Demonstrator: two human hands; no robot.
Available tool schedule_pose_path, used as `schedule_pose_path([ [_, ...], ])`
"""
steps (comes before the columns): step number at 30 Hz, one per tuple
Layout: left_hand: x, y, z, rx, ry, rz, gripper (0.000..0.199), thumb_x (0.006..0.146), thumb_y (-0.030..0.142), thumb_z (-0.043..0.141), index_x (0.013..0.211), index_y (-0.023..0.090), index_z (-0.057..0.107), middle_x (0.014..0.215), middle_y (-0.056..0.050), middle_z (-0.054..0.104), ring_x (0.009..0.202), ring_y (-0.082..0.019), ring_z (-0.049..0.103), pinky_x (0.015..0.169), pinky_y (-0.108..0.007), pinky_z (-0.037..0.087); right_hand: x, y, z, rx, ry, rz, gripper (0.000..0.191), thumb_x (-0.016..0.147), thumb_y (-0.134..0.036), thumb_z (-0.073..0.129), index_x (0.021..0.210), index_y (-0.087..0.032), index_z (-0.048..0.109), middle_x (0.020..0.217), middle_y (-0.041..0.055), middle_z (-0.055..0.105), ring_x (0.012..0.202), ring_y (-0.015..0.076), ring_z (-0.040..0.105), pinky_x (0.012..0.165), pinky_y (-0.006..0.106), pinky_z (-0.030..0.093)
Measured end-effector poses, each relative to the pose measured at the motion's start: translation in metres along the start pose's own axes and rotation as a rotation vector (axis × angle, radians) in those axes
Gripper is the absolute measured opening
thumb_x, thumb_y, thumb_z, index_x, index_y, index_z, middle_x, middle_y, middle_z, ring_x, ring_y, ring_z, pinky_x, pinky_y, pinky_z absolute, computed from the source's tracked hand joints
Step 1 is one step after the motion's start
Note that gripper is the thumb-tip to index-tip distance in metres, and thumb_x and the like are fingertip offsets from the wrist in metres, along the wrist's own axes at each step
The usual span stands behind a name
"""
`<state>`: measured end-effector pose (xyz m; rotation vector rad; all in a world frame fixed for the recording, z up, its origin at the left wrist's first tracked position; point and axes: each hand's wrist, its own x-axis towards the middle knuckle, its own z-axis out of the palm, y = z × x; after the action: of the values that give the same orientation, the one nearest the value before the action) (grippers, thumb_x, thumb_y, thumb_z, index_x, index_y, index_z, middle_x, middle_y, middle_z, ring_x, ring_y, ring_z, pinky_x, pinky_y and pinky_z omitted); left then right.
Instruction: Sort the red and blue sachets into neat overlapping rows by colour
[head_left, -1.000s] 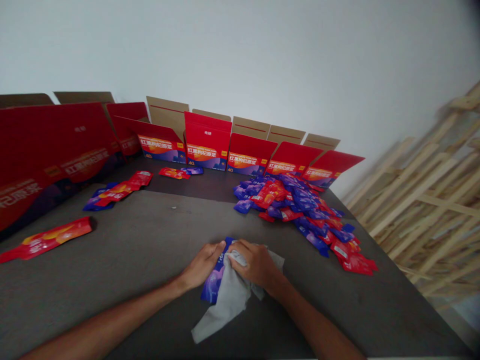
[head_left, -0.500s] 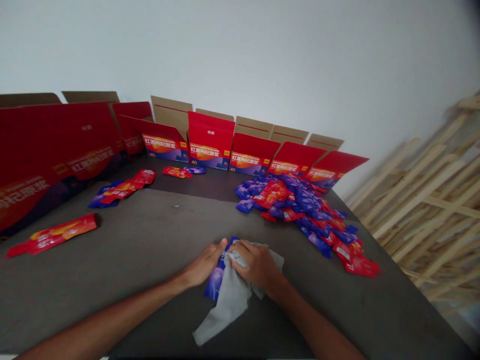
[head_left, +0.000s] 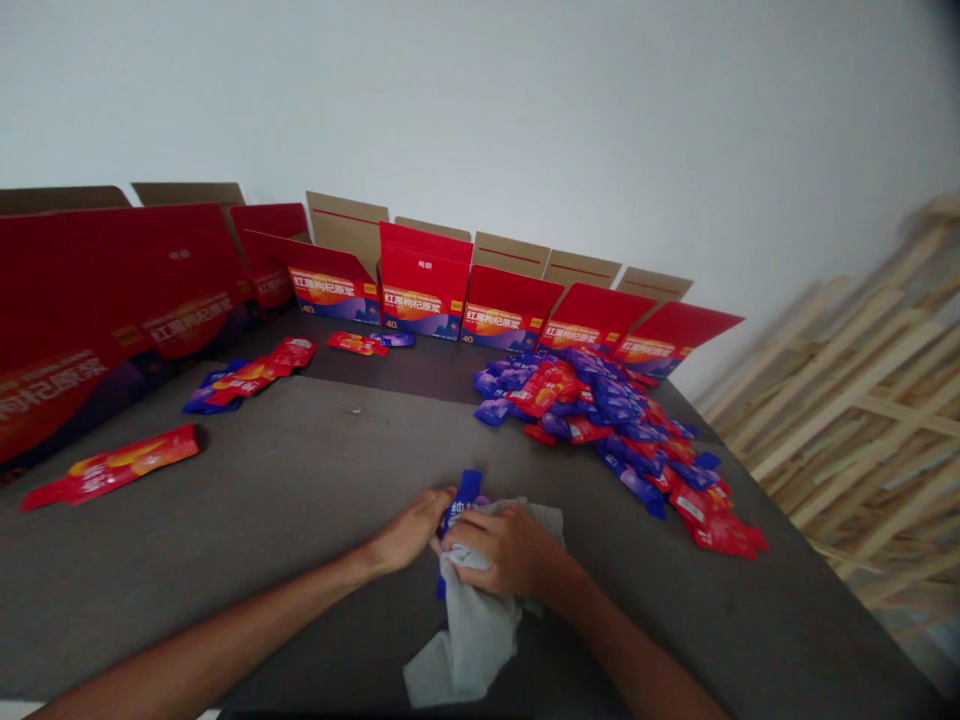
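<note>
The left hand (head_left: 413, 530) slants inward, grip pinching a glossy packet (head_left: 468, 488). The right hand (head_left: 511, 547) curls over crumpled cloth (head_left: 478, 640), grip closed.

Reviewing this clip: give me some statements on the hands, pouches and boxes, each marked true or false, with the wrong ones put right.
1. The right hand holds a grey cloth. True.
2. The left hand is on a red pouch. False: the left hand is at a blue pouch.
3. The large pile of pouches mixes red and blue ones. True.
4. The red boxes by the wall have all their flaps folded shut. False: flaps stand open on the red boxes.
5. Wooden slats show beyond the right edge of the table. True.
</note>
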<state>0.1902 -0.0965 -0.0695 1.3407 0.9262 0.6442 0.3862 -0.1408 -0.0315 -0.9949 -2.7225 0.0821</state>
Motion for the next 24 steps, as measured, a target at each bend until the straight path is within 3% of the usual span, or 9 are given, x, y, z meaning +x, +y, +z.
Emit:
schedule_pose_path([
  [4, 0.0, -0.002, -0.002, 0.035, -0.004, 0.018, 0.039, 0.088, 0.058, 0.055, 0.083, 0.021, 0.063, 0.075, 0.0, 0.059, 0.071, -0.017, 0.058, 0.066, -0.027, 0.052, 0.001, -0.005, 0.001, -0.009, -0.012, -0.007, 0.028, 0.088, -0.038, 0.074, 0.112, -0.025, 0.067, 0.102, -0.0007, 0.074, 0.081, 0.0182, 0.069, 0.064, 0.028, 0.046],
  [10, 0.001, -0.005, 0.002, 0.041, -0.119, 0.0, 0.052, 0.088, 0.067, 0.045, 0.08, 0.018, 0.061, 0.072, 0.0, 0.055, 0.062, -0.017, 0.058, 0.054, -0.029, 0.053, 0.004, 0.002, 0.003, -0.047, 0.147, 0.277, 0.02, 0.093, -0.026, 0.067, 0.113, -0.022, 0.066, 0.107, 0.005, 0.073, 0.09, 0.0204, 0.071, 0.067, 0.028, 0.049],
  [13, 0.0, -0.003, 0.002, 0.036, -0.121, 0.007, 0.051, 0.089, 0.066, 0.043, 0.081, 0.018, 0.061, 0.075, -0.001, 0.054, 0.063, -0.017, 0.057, 0.053, -0.028, 0.053, 0.005, 0.005, 0.003, -0.039, 0.172, 0.303, 0.019, 0.094, -0.024, 0.065, 0.113, -0.022, 0.066, 0.106, 0.0052, 0.073, 0.092, 0.0197, 0.071, 0.067, 0.027, 0.05],
  [21, -0.001, -0.002, -0.002, 0.067, 0.019, 0.071, 0.028, 0.087, 0.047, 0.056, 0.077, 0.022, 0.065, 0.073, 0.0, 0.055, 0.071, -0.018, 0.052, 0.065, -0.026, 0.048, 0.0, -0.007, 0.004, -0.025, 0.011, -0.066, 0.028, 0.089, -0.038, 0.073, 0.114, -0.026, 0.066, 0.101, -0.0014, 0.073, 0.077, 0.0161, 0.067, 0.06, 0.028, 0.044],
  [24, 0.0, -0.003, -0.004, 0.079, 0.046, 0.097, 0.02, 0.083, 0.042, 0.062, 0.08, 0.024, 0.069, 0.076, -0.001, 0.06, 0.08, -0.02, 0.054, 0.075, -0.027, 0.048, -0.001, -0.01, 0.004, -0.033, -0.012, -0.112, 0.028, 0.09, -0.04, 0.073, 0.113, -0.026, 0.067, 0.099, -0.0016, 0.073, 0.073, 0.0154, 0.066, 0.06, 0.028, 0.043],
])
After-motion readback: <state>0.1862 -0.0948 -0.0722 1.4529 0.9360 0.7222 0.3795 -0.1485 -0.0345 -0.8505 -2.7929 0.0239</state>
